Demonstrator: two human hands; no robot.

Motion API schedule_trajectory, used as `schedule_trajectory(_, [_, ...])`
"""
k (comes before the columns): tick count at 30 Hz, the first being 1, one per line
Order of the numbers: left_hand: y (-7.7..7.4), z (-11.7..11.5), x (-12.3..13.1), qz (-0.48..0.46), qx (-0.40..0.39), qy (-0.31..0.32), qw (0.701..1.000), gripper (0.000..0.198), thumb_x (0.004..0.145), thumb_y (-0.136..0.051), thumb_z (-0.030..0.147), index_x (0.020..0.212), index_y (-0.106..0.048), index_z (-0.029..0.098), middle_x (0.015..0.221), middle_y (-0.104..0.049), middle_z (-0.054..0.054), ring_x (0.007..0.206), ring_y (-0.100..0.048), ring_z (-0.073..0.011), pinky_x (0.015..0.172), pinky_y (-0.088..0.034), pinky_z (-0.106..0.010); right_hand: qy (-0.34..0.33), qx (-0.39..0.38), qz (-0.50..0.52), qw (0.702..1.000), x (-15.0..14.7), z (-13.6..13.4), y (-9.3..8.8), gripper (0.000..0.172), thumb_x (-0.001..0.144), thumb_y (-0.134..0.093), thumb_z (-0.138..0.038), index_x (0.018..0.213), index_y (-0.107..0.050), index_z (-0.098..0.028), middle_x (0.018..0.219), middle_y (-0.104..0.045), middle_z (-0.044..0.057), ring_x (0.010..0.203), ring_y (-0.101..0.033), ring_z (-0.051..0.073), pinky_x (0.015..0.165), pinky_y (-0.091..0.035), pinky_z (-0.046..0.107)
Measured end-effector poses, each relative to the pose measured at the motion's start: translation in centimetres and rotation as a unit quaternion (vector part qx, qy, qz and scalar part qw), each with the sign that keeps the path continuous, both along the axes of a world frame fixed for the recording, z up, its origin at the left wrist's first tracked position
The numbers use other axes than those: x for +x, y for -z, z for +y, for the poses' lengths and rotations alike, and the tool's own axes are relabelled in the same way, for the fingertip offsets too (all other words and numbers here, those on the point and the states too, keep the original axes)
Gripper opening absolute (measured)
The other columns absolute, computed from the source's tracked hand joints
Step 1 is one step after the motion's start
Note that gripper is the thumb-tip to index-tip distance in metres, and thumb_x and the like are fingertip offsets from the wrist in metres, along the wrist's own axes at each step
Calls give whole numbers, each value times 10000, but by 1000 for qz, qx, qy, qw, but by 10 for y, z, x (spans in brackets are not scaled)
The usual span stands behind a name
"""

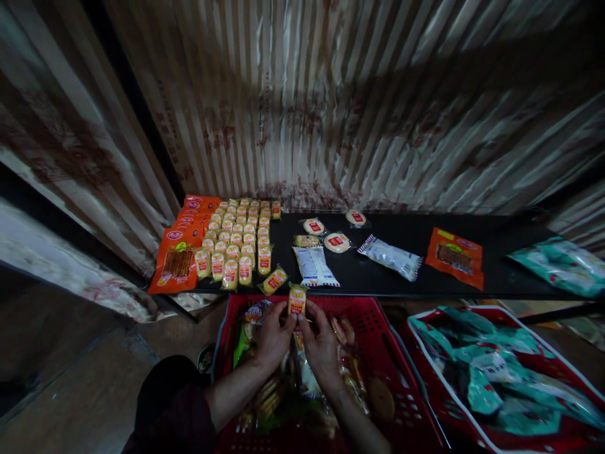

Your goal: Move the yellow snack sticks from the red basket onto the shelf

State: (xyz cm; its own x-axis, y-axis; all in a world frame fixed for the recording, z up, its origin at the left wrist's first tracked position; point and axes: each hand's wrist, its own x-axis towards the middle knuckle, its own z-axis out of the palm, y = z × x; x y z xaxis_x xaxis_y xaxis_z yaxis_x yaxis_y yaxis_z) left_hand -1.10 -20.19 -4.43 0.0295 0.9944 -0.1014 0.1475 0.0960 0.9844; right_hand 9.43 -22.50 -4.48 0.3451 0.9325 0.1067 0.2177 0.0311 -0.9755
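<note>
Between both hands, above a red basket (pixel 368 306), is a small wrapped snack cake (pixel 297 300) with a red and yellow label. My left hand (pixel 275 333) pinches its left side. My right hand (pixel 319 340) closes on its right side. On the black shelf (pixel 397 230) ahead, similar wrapped cakes (pixel 236 236) stand in tight rows. One loose wrapped cake (pixel 273 280) lies tilted at the front edge, left of the held one. Inside the basket, under my hands, are mixed packaged snacks (pixel 347 372), partly hidden by my arms.
Orange snack bags (pixel 177 252) overlap at the shelf's left end; another orange bag (pixel 454 258) lies to the right. Round wrapped biscuits (pixel 337 243) and blue-white packets (pixel 316 266) sit mid-shelf. A teal bag (pixel 562 265) is far right. A second basket (pixel 477 435) holds teal bags.
</note>
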Motion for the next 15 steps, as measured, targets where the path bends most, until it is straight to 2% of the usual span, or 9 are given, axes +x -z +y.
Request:
schedule_trajectory(4, [-22, 20, 0, 24, 28, -14, 999, 294, 789, -565, 197, 1066, -655, 156, 1113, -637, -103, 1039, -594, -207, 957, -458, -353, -21, 10, 12, 1000, 2, 23, -14, 410, 810, -572, -446, 1123, -614, -184, 1119, -693, 110, 1047, -641, 244, 907, -519, 403])
schedule_trajectory(8, [-38, 39, 1, 10, 35, -21, 999, 364, 789, -547, 133, 1150, -591, 138, 1136, -647, -108, 980, -626, -174, 928, -477, -330, -31, 16, 12, 999, 3, 46, -23, 409, 811, -566, -435, 1123, -614, -175, 1145, -684, 116, 1064, -637, 242, 965, -484, 418])
schedule_trajectory(12, [-55, 53, 2, 36, 33, -11, 999, 304, 799, -494, 84, 1069, -613, 157, 1045, -686, -77, 939, -644, -162, 893, -492, -311, -40, 32, -7, 999, 5, 72, -30, 393, 798, -556, -421, 1102, -615, -181, 1105, -700, 109, 1027, -654, 236, 932, -503, 401])
schedule_trajectory(15, [-68, 68, 3, 72, 31, 1, 997, 327, 816, -472, 86, 1101, -612, 167, 1100, -682, -79, 987, -637, -165, 921, -477, -310, -41, 33, -39, 998, 9, 97, -36, 362, 779, -539, -388, 1067, -623, -186, 1030, -720, 99, 965, -672, 235, 893, -517, 394])
